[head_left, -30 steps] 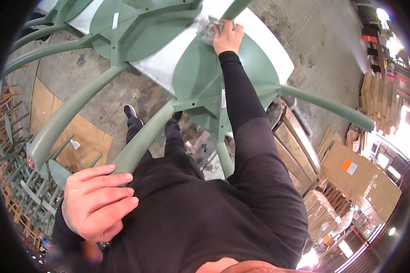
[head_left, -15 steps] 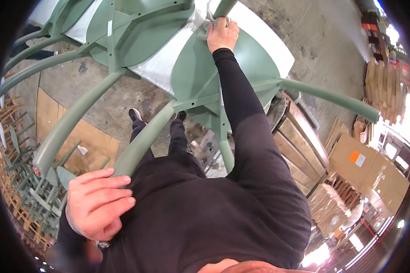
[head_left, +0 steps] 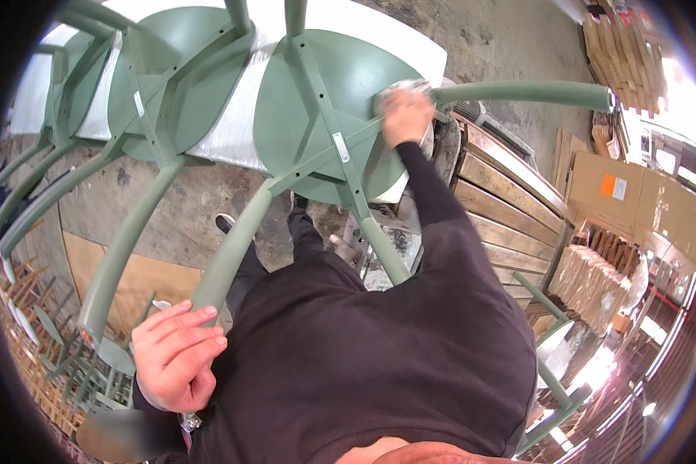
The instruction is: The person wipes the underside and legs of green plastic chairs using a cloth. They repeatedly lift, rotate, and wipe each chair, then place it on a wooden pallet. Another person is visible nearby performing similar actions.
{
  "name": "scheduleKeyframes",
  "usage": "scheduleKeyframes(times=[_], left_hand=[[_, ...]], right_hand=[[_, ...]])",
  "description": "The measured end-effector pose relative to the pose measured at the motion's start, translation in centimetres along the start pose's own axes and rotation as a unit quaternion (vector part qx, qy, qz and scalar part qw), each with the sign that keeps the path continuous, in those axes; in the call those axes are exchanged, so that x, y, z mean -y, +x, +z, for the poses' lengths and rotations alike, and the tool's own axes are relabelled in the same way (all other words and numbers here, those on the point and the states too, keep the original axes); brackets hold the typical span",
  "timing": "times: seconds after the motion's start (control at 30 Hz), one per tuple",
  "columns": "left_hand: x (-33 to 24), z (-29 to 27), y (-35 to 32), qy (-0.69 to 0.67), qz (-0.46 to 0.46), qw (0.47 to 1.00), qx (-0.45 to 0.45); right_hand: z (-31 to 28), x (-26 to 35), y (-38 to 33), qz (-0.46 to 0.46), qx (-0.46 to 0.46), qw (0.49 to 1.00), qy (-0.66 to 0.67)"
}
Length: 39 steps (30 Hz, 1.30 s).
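An upturned green chair (head_left: pixel 398 66), its round seat underside facing up, rests on a surface with a white covering (head_left: pixel 228 127). My right hand (head_left: pixel 407 116) is closed on a pale cloth (head_left: pixel 400 91), pressed to the seat underside beside the base of the right leg (head_left: pixel 526 93). Motion smears that hand and the cloth. My left hand (head_left: pixel 176 356) is open, fingers together and slightly bent, at the end of the near-left leg (head_left: pixel 236 251). Its fingertips overlap the leg's end; I cannot tell whether they press on it. Cross braces with a small white label (head_left: pixel 341 147) span the seat.
More upturned green chairs (head_left: pixel 174 58) stand in a row to the left. A slatted wooden piece (head_left: pixel 510 209) is at my right, with cardboard boxes (head_left: pixel 607 189) beyond. Green chair frames (head_left: pixel 73 363) crowd the lower left, and flat cardboard (head_left: pixel 120 271) lies on the concrete floor.
My right hand and the cloth have moved from the far leg's base to the right side of the seat underside. My left hand stays at the near-left leg's end. The view has shifted.
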<state>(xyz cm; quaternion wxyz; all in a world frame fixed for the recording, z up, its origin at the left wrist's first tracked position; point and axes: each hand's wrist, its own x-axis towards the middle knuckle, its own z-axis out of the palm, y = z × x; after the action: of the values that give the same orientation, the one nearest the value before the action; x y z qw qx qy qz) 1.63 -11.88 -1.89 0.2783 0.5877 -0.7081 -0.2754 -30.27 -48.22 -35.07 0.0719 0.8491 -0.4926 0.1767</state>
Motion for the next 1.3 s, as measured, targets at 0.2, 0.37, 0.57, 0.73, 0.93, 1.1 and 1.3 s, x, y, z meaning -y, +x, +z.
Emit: scheduleKeyframes(times=[0.2,0.37,0.57,0.73,0.93,1.1,1.3], left_hand=[[-0.9,0.0,-0.5,0.008,-0.061,0.998,0.008],[-0.6,-0.5,0.1,0.005,-0.036,0.999,0.010],[-1.0,-0.2,0.6,0.009,-0.082,0.996,0.032],[-0.7,-0.9,-0.1,0.003,-0.065,0.997,0.031],[-1.4,-0.4,1.1,0.013,-0.097,0.994,0.051],[-0.9,-0.7,0.6,-0.003,-0.089,0.995,0.049],[0.2,-1.6,0.2,-0.028,-0.032,0.997,0.067]], right_hand=[[-0.6,6.4,-7.3,-0.162,0.059,0.973,0.156],[-0.8,-3.2,-0.1,0.127,-0.032,0.991,0.001],[-1.5,8.2,-8.5,-0.036,0.085,0.978,0.184],[-0.7,-3.7,-0.6,0.097,-0.037,0.994,0.028],[-1.9,10.5,-9.5,-0.062,0.043,0.976,0.204],[-2.3,7.3,-7.7,-0.285,0.128,0.913,0.264],[-0.7,-5.5,0.5,0.009,-0.042,0.999,0.007]])
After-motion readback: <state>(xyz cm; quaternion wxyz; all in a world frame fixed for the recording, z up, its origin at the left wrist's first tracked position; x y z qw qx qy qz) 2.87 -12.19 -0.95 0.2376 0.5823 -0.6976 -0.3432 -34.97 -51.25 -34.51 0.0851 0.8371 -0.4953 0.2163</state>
